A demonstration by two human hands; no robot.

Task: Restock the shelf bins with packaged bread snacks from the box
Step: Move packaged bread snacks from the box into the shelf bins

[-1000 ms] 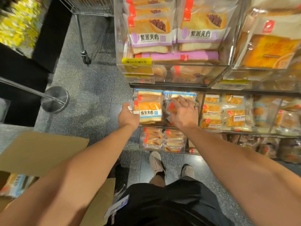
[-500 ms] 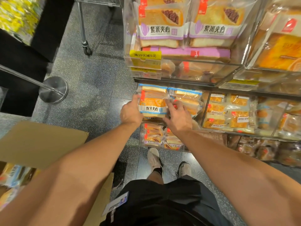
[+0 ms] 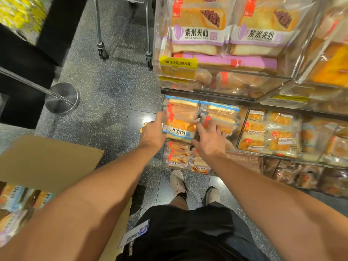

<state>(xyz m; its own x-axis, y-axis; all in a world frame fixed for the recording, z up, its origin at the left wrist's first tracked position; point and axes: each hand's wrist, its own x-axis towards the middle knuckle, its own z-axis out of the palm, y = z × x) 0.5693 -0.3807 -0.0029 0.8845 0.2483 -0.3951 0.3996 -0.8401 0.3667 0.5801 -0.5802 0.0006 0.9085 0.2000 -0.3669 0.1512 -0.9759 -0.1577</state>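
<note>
Box left of shelf bins

Dark speckled floor, steel stanchion base, wheeled cart legs, possibly a trolley

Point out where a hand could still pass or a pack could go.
Little room: the blue-label bin is crowded with packs, both hands at the front pack. The floor is bare between stanchion base and shelf.
</note>
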